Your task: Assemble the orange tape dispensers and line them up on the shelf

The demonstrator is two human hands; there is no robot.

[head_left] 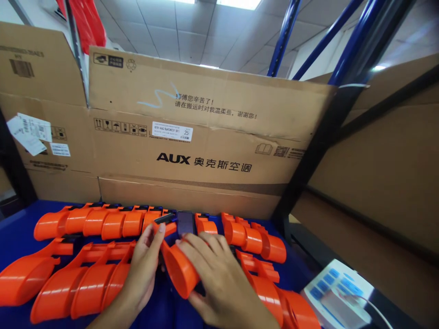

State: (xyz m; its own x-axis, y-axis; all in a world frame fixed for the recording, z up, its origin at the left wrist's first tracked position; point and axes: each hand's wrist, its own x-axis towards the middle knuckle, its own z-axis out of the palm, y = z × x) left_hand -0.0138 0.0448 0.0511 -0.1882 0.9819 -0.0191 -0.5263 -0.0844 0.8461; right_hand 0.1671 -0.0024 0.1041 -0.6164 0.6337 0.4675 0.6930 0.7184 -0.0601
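Note:
Both my hands hold one orange cup-shaped plastic part with a short arm, its wide opening tilted toward me. My left hand pinches the arm end between thumb and fingers, beside a small black piece. My right hand wraps over the cup from the right, thumb below it. Just behind the hands stands a dark rectangular block. Similar orange parts lie to the left and right of my hands, several with dark pieces at their ends.
A back row of orange parts lies on the blue surface. Behind it stands a large cardboard panel. Dark rack posts rise at the right, near a white device with blue keys and a cable.

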